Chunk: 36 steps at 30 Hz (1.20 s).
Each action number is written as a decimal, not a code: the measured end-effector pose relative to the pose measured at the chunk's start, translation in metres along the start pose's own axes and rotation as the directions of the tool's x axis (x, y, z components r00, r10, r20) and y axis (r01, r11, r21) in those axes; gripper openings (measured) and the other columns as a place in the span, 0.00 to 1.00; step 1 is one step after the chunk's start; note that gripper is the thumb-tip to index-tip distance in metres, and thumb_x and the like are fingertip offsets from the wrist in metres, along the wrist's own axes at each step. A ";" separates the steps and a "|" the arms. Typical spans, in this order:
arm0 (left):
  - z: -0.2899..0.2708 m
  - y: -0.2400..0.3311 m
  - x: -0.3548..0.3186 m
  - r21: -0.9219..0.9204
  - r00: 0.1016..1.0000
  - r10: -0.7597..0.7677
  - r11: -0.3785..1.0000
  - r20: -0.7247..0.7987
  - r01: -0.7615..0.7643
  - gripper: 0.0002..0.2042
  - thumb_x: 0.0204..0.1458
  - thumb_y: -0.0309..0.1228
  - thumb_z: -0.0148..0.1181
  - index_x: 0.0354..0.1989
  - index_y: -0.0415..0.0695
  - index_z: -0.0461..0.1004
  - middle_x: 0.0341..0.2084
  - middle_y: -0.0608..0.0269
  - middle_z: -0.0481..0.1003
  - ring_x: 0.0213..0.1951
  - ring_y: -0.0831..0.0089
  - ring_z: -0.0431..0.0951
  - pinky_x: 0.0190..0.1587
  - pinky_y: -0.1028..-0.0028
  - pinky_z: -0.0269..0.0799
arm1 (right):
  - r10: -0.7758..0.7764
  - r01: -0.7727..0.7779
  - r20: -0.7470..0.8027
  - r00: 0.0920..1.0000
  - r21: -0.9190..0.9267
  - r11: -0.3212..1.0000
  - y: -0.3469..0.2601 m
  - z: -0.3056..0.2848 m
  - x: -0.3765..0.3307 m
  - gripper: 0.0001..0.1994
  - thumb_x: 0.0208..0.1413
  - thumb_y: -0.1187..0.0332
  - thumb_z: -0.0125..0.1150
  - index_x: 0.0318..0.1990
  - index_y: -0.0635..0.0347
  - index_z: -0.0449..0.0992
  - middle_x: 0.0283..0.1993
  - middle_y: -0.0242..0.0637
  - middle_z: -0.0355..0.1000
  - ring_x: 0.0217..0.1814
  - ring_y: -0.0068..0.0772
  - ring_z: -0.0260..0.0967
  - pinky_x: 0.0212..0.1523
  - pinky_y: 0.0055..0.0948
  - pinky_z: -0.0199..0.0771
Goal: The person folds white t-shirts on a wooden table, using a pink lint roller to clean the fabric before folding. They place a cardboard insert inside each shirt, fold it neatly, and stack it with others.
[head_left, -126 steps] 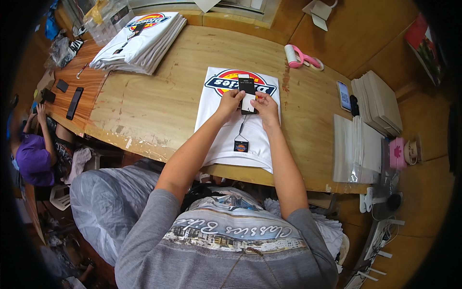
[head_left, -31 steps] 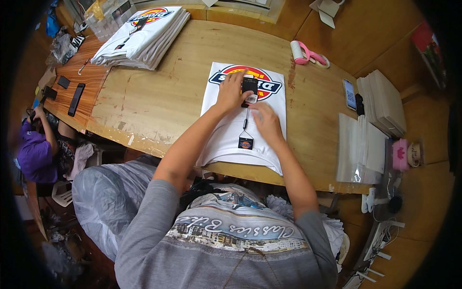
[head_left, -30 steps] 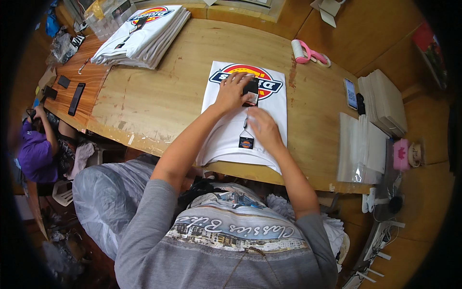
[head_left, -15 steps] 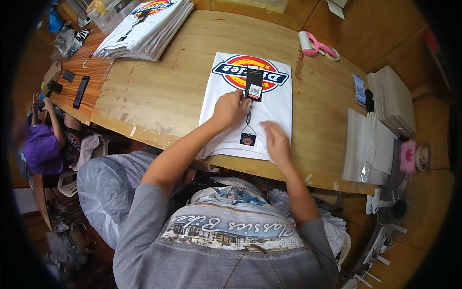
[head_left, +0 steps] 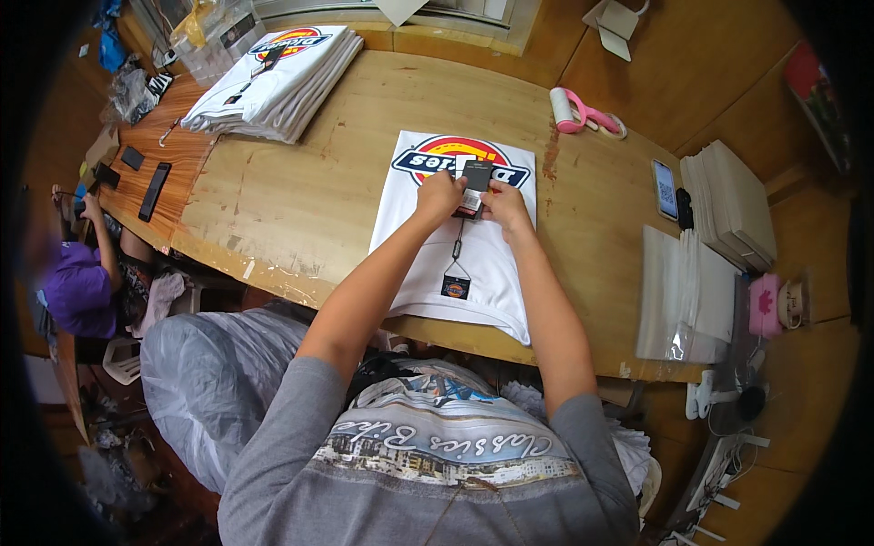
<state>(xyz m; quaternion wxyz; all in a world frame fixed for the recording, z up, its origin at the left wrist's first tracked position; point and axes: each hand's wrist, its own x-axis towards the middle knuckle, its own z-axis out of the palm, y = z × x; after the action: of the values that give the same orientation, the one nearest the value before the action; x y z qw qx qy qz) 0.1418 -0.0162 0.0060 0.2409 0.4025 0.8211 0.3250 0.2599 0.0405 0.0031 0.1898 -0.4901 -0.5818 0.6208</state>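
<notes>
A folded white T-shirt with a red, yellow and blue printed logo lies flat on the table before me. Over its print, a black hang tag is pinched between my two hands. My left hand grips the tag's left side, and my right hand has its right side, fingers closed. From the tag a dark cord runs down the shirt to a small black square label near the collar edge. Part of the print is hidden behind tag and fingers.
A stack of folded white T-shirts stands at the far left. A pink-handled lint roller lies at the far right. Along the right are a phone, clear plastic bags and a pile of pale boards. A person in purple sits at left.
My right hand has moved up from the lower part of the shirt to the hang tag. Both hands now hold the tag, which is raised slightly. The view has shifted a little.
</notes>
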 end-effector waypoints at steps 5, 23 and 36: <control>-0.011 -0.003 0.003 -0.267 0.979 -0.054 0.958 0.196 0.106 0.26 0.45 0.51 0.50 0.21 0.33 0.73 0.14 0.52 0.72 0.16 0.67 0.74 0.21 0.74 0.68 | -0.061 0.042 0.064 0.996 0.262 0.964 -0.001 0.009 -0.001 0.17 0.53 0.74 0.43 0.51 0.62 0.58 0.38 0.38 0.65 0.35 0.29 0.67 0.34 0.27 0.69; -0.035 0.011 -0.016 -0.662 0.891 -0.017 0.663 0.455 0.350 0.20 0.53 0.42 0.41 0.45 0.37 0.63 0.36 0.55 0.68 0.33 0.69 0.72 0.38 0.71 0.71 | -0.368 0.363 0.022 0.929 0.114 0.925 -0.014 0.025 -0.024 0.26 0.38 0.81 0.58 0.48 0.56 0.59 0.33 0.37 0.65 0.33 0.27 0.67 0.30 0.22 0.68; -0.031 -0.020 -0.011 -0.832 0.825 0.246 0.386 0.509 0.398 0.22 0.45 0.30 0.57 0.48 0.42 0.57 0.30 0.63 0.69 0.31 0.77 0.70 0.37 0.75 0.67 | -0.133 -0.172 0.276 0.952 0.841 0.513 0.007 0.019 -0.010 0.20 0.49 0.78 0.49 0.47 0.47 0.54 0.40 0.40 0.63 0.36 0.32 0.62 0.32 0.31 0.63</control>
<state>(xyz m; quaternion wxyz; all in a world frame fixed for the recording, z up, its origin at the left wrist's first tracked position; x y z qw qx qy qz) 0.1172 -0.0450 0.0140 0.6654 0.2353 0.4102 0.5776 0.2508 0.0201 -0.0020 0.3074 -0.2363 -0.2154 0.8962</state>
